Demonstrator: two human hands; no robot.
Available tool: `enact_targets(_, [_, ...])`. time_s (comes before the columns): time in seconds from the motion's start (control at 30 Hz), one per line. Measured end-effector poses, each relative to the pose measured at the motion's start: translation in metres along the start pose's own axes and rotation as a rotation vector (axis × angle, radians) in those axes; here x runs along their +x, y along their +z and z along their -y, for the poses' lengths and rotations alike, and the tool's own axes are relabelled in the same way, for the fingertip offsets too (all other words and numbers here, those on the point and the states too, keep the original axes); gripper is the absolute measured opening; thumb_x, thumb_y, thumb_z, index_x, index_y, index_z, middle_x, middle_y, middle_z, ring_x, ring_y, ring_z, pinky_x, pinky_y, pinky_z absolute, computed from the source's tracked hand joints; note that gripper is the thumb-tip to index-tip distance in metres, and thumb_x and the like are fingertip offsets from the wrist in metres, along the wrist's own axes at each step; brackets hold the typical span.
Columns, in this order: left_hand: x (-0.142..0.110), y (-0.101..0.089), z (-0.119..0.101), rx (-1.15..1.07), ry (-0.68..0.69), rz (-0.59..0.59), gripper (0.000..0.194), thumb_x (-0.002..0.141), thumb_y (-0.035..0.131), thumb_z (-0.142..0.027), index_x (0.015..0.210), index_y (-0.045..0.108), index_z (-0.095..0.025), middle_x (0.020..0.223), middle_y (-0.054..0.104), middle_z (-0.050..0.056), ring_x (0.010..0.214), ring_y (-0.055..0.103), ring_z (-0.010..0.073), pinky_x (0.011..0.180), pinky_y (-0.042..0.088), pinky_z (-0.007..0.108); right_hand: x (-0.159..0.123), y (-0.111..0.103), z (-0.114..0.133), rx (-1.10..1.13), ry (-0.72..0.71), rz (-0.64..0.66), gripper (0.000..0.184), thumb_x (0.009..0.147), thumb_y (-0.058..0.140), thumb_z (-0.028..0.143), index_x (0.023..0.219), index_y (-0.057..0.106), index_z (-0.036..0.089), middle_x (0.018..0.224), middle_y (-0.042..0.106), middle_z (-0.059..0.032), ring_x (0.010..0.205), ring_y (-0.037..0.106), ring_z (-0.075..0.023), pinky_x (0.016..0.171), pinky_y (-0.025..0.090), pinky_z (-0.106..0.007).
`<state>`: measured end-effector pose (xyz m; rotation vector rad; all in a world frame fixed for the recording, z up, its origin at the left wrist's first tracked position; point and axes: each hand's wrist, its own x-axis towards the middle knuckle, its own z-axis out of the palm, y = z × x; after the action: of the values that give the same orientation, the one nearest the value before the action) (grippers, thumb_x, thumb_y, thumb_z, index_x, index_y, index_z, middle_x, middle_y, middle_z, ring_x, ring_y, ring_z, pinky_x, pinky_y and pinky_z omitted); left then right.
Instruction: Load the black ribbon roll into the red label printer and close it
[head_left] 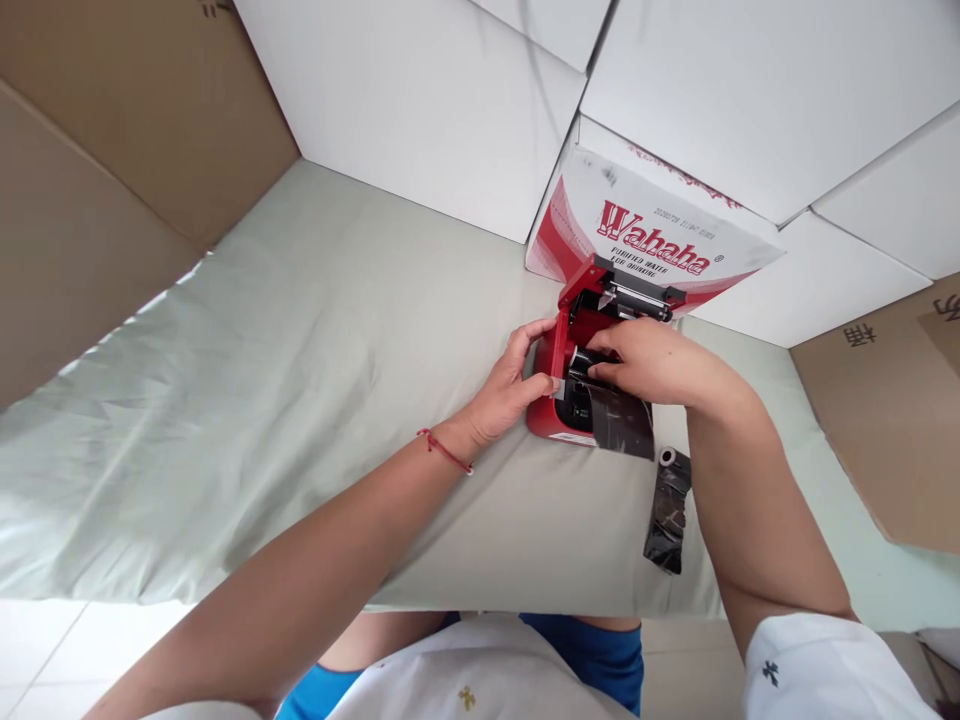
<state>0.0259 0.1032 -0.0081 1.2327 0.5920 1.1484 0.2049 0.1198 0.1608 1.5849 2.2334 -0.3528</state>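
Observation:
A small red printer (541, 418) sits on the cloth with its lid (637, 296) raised, showing the black inside. My left hand (517, 378) grips the printer's left side wall, thumb near a grey piece at its front corner. Reaching in from the right, my right hand (637, 360) has its fingers closed on a roll of black ribbon (579, 362) inside the printer. A dark, glossy strip of ribbon film (622, 422) hangs from there over the front edge. Some fingertips of the right hand are hidden behind the roll.
On the cloth-covered surface (315, 400), a second black roll (667, 510) with crumpled film lies right of the printer. Behind stands a red-and-white Wahaha carton (652, 230) against stacked white boxes (427, 90). Brown cardboard boxes (112, 170) flank both sides.

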Motion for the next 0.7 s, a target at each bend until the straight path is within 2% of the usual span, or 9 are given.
enact_targets(0.17, [0.0, 0.0, 0.0, -0.007, 0.003, 0.002, 0.073, 0.083, 0.071, -0.03, 0.153, 0.05, -0.029, 0.167, 0.05, 0.008, 0.161, 0.039, 0.0368, 0.138, 0.03, 0.062, 0.01, 0.006, 0.0, 0.006, -0.053, 0.09, 0.018, 0.096, 0.062, 0.019, 0.09, 0.079, 0.021, 0.084, 0.079, -0.0056, 0.069, 0.064, -0.018, 0.06, 0.042, -0.03])
enact_targets(0.27, [-0.001, 0.001, -0.003, -0.015, -0.015, -0.007, 0.074, 0.081, 0.072, -0.03, 0.152, 0.051, -0.029, 0.166, 0.05, 0.008, 0.162, 0.037, 0.0373, 0.139, 0.028, 0.062, 0.008, 0.008, -0.002, 0.031, -0.074, 0.096, 0.023, 0.099, 0.058, 0.021, 0.096, 0.081, 0.02, 0.09, 0.081, -0.0077, 0.073, 0.068, -0.02, 0.063, 0.047, -0.031])
enact_targets(0.4, [-0.001, 0.003, -0.007, -0.005, -0.023, -0.019, 0.072, 0.082, 0.071, -0.031, 0.151, 0.052, -0.029, 0.165, 0.05, 0.008, 0.162, 0.037, 0.0369, 0.14, 0.025, 0.06, -0.008, 0.007, -0.004, 0.137, -0.131, 0.021, 0.034, 0.105, 0.05, 0.025, 0.117, 0.082, 0.023, 0.122, 0.083, -0.008, 0.101, 0.076, -0.024, 0.087, 0.056, -0.035])
enact_targets(0.47, [-0.002, 0.003, -0.008, -0.002, -0.022, -0.014, 0.072, 0.082, 0.071, -0.031, 0.151, 0.052, -0.029, 0.165, 0.05, 0.008, 0.162, 0.037, 0.0371, 0.139, 0.026, 0.06, -0.022, 0.007, -0.005, 0.274, -0.17, -0.061, 0.036, 0.106, 0.05, 0.028, 0.121, 0.082, 0.024, 0.125, 0.083, -0.0065, 0.104, 0.076, -0.0244, 0.092, 0.057, -0.038])
enact_targets(0.53, [-0.002, 0.004, -0.008, -0.003, -0.023, -0.012, 0.072, 0.082, 0.07, -0.031, 0.151, 0.051, -0.029, 0.165, 0.051, 0.007, 0.161, 0.038, 0.0368, 0.138, 0.028, 0.06, -0.036, 0.009, -0.005, 0.428, -0.171, -0.205, 0.034, 0.107, 0.054, 0.036, 0.117, 0.084, 0.025, 0.111, 0.085, -0.0052, 0.092, 0.076, -0.0232, 0.083, 0.059, -0.039])
enact_targets(0.6, [-0.002, 0.004, -0.007, -0.008, -0.02, -0.011, 0.072, 0.082, 0.069, -0.031, 0.151, 0.051, -0.03, 0.166, 0.05, 0.006, 0.161, 0.039, 0.0357, 0.138, 0.03, 0.059, -0.046, 0.011, -0.007, 0.522, -0.124, -0.485, 0.031, 0.107, 0.06, 0.042, 0.112, 0.086, 0.026, 0.101, 0.084, -0.0041, 0.087, 0.076, -0.0225, 0.079, 0.06, -0.038])
enact_targets(0.63, [-0.002, 0.004, -0.007, -0.012, -0.017, -0.012, 0.072, 0.082, 0.068, -0.031, 0.152, 0.05, -0.03, 0.166, 0.05, 0.006, 0.16, 0.039, 0.0353, 0.137, 0.031, 0.059, -0.047, 0.012, -0.009, 0.537, -0.092, -0.669, 0.03, 0.107, 0.062, 0.044, 0.112, 0.085, 0.027, 0.102, 0.084, -0.0045, 0.09, 0.076, -0.0232, 0.082, 0.061, -0.039])
enact_targets(0.7, [-0.002, 0.003, -0.005, -0.012, -0.012, -0.009, 0.072, 0.082, 0.068, -0.031, 0.152, 0.05, -0.03, 0.167, 0.049, 0.006, 0.16, 0.039, 0.0351, 0.137, 0.032, 0.059, -0.044, 0.015, -0.016, 0.481, -0.038, -0.986, 0.032, 0.109, 0.061, 0.047, 0.123, 0.082, 0.028, 0.119, 0.083, -0.0072, 0.107, 0.076, -0.0264, 0.098, 0.061, -0.045])
